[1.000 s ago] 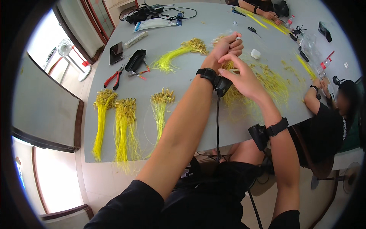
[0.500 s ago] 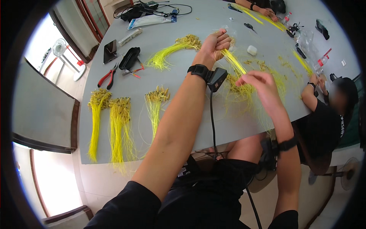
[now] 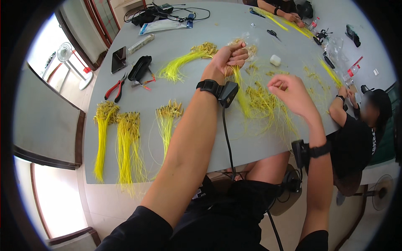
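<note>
My left hand (image 3: 231,58) is closed in a fist around a bundle of bright yellow strands (image 3: 240,90), which hangs down from under the fingers. To its right, my right hand (image 3: 293,94) is raised over the table with fingers curled together; anything between the fingertips is too small to make out. Beneath and between the hands lies a loose, tangled heap of yellow strands with gold-brown tips (image 3: 268,100). Another bunch of such strands (image 3: 178,67) rests on the table left of my left hand.
On the grey table (image 3: 142,88), three tipped bunches (image 3: 106,125) lie at the left. Nearby are red-handled pliers (image 3: 115,88), a black case (image 3: 140,68) and a phone (image 3: 119,59). Scissors (image 3: 273,34) and a white case (image 3: 275,60) lie beyond the heap. Two co-workers sit at the right.
My left hand has moved slightly left and nearer, and the bundle now hangs straighter down. My right hand has come away from the bundle to the right.
</note>
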Demonstrator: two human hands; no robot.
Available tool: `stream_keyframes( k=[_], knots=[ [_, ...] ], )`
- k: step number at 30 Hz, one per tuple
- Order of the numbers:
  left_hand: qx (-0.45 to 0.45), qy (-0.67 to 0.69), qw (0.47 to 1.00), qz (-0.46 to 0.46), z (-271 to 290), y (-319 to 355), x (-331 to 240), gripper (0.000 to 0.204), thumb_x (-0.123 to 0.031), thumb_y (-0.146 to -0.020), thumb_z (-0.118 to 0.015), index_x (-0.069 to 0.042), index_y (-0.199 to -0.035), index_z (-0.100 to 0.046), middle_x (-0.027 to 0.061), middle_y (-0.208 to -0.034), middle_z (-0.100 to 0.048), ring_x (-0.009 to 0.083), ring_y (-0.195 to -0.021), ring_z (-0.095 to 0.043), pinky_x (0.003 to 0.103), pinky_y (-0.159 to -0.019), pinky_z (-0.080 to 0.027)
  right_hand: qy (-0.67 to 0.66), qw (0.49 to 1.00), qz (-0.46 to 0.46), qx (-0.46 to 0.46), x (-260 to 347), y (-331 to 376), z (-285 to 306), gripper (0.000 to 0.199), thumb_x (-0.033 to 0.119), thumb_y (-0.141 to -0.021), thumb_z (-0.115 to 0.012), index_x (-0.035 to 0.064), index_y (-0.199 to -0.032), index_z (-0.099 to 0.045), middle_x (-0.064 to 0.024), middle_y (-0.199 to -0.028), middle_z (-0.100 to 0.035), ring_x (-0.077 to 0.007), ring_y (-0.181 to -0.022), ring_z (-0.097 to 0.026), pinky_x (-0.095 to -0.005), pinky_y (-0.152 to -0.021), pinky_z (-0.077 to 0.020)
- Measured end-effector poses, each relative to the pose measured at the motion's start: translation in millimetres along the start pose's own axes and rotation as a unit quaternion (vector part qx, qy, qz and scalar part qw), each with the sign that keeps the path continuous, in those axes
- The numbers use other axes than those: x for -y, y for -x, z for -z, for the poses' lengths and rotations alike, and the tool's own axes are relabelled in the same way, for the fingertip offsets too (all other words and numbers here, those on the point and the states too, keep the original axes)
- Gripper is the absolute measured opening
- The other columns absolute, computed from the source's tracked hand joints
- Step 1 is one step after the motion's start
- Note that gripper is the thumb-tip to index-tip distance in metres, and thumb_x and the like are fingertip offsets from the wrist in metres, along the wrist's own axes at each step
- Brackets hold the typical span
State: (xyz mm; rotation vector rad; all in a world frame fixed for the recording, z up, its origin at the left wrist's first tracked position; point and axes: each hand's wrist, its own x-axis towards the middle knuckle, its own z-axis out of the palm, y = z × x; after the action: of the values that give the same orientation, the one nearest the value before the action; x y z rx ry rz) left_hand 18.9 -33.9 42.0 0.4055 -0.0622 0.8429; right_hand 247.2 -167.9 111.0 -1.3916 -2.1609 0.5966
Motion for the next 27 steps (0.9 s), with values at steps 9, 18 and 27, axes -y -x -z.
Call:
stream_keyframes(
  k=[9, 18, 27],
  knots=[
    [0.016, 0.044, 0.999, -0.015, 4, 3, -3, 0.019, -0.013, -0.109, -0.032, -0.003, -0.102, -0.048, -0.0030, -0.061, -0.031, 0.0067, -0.043, -0.023, 0.020, -0.033, -0.024, 0.120, 0.993, 0.004, -0.012, -5, -69, -19, 0.013, 0.016, -0.085, -0.070, 0.0054, -0.092, -0.071, -0.0107, -0.079, -0.071, -0.0264, -0.072, -0.066, -0.0373, -0.068, -0.0512],
    [0.006, 0.057, 0.998, -0.026, 7, 0, -3, 0.018, -0.015, -0.109, -0.034, -0.005, -0.101, -0.047, -0.0036, -0.060, -0.030, 0.0060, -0.044, -0.023, 0.020, -0.033, -0.022, 0.183, 0.982, -0.022, 0.029, -14, -109, -44, 0.021, 0.017, -0.082, -0.075, -0.0027, -0.086, -0.071, -0.0114, -0.077, -0.070, -0.0256, -0.073, -0.067, -0.0368, -0.071, -0.0524],
    [-0.045, -0.021, 0.997, -0.065, 3, -2, -1, 0.016, -0.017, -0.106, -0.045, -0.004, -0.098, -0.049, -0.0051, -0.060, -0.028, 0.0043, -0.045, -0.022, 0.019, -0.034, -0.019, -0.320, 0.947, -0.003, 0.012, -21, -98, -22, 0.016, 0.017, -0.094, -0.066, 0.0023, -0.100, -0.069, 0.0029, -0.081, -0.065, -0.0018, -0.061, -0.040, -0.0195, -0.051, -0.0311]
  ],
)
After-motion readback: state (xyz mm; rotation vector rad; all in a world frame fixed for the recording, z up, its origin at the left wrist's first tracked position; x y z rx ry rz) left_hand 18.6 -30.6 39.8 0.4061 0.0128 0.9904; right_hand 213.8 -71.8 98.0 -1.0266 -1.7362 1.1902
